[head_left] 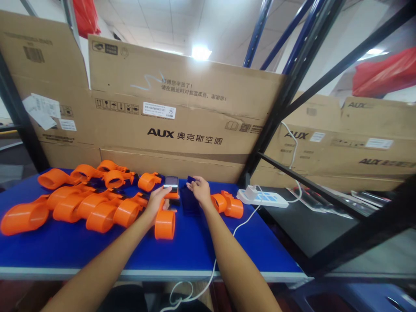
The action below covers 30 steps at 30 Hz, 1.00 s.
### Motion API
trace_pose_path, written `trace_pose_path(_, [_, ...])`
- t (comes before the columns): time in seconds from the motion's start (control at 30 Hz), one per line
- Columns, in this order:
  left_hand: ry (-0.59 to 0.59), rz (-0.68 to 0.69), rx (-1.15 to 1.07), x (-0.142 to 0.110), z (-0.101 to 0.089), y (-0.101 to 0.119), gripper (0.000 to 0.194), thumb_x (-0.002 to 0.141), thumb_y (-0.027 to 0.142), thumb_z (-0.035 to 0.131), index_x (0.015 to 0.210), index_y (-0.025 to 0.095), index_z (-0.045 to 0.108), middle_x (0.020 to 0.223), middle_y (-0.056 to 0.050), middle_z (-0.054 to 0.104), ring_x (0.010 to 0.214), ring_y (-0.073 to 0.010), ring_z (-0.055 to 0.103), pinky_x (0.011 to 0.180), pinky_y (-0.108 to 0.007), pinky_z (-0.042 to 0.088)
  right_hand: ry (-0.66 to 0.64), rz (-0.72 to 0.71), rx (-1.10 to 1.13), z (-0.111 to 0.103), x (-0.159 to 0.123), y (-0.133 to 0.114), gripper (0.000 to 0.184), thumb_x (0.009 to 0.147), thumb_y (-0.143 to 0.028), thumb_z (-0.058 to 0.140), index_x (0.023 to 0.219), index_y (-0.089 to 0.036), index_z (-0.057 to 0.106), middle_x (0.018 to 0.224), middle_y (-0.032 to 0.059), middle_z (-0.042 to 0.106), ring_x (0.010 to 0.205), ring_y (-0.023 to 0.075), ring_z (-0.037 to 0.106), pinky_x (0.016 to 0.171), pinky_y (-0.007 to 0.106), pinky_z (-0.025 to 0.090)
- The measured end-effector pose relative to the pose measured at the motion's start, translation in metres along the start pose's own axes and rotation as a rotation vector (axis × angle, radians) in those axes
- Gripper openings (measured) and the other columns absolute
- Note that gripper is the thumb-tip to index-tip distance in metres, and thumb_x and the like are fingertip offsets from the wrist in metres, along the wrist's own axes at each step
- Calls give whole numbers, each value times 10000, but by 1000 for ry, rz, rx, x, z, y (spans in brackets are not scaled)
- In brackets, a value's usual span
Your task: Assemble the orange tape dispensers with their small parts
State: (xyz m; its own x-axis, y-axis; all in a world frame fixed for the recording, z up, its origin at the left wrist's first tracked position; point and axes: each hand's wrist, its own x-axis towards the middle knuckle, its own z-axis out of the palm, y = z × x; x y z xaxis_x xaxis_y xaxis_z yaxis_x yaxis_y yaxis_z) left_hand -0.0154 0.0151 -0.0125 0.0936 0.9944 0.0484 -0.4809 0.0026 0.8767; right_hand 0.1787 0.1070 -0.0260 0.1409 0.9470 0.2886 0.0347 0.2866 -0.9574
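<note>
My left hand (157,203) is closed around the handle of an orange plastic ring (165,225), whose open loop hangs below the fingers. Just past my left thumb sits a small device with a grey screen (171,183), partly covered by the hand. My right hand (200,190) is over a dark blue box (189,203), its fingertips pinched together at the upper edge. Whatever those fingertips hold is too small and dark to name. Right of that hand lie more orange rings (233,206), partly behind the wrist.
Many orange rings (102,216) lie in rows across the left of the blue table (191,247). A white power strip (263,197) with a plug and cable (238,227) lies at right. Cardboard panels (182,117) stand behind, beside a black metal post (273,108).
</note>
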Motion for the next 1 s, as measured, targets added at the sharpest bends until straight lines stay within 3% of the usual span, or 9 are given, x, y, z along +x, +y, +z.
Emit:
trace_pose_path(0.17, [-21,2,18,-4,1,0,387,760,524,773,788,169,619,403,8,564,295,-81,343,356,-219,286,-15,25,-17,4,2,4,228,930,-234,598,1147,-164,581,857,69,726,754,215,792,692,360,676])
trace_pose_path(0.3, [-6,8,35,-4,0,0,382,766,521,772,800,173,618,468,-17,626,300,-76,350,365,-219,280,-6,-8,-43,1,-1,1,202,949,-230,559,1139,-168,587,989,90,717,802,190,793,720,337,671])
trace_pose_path(0.47, [49,36,53,-2,-1,-2,381,765,516,787,792,171,628,402,38,520,314,-79,367,365,-208,260,-74,-93,-115,-4,-12,-16,176,960,-299,538,1011,-171,648,948,75,726,821,179,780,706,311,657])
trace_pose_path(0.57, [91,63,56,1,-2,-4,380,743,493,811,824,157,654,517,13,614,331,-64,384,358,-209,255,-178,-171,-161,-4,-29,-33,241,955,-352,562,1072,-178,680,947,81,747,847,197,764,715,331,645])
trace_pose_path(0.67, [115,81,51,2,-2,-5,383,727,471,825,879,147,689,555,17,627,339,-60,397,355,-210,257,-290,-271,-217,0,-49,-51,276,887,-352,697,1124,-214,718,1068,84,746,976,223,724,836,365,614])
trace_pose_path(0.8, [122,101,38,2,-2,-5,378,714,464,834,868,142,708,484,50,541,358,-74,427,359,-208,264,-473,-597,-402,11,-68,-67,304,924,-284,669,1225,-249,695,1280,101,653,1162,247,631,998,413,530])
trace_pose_path(0.9, [119,101,21,3,-2,-6,383,704,471,845,840,142,705,483,52,533,358,-72,426,361,-210,262,-480,-679,-472,14,-70,-70,265,967,-263,608,1222,-258,683,1257,96,632,1164,242,613,1012,412,509])
trace_pose_path(1.0, [125,96,-7,4,-4,-6,389,704,485,846,812,146,688,498,41,558,342,-69,418,362,-215,259,-441,-670,-489,10,-67,-68,248,991,-287,581,1221,-261,672,1210,93,631,1085,230,629,911,376,539])
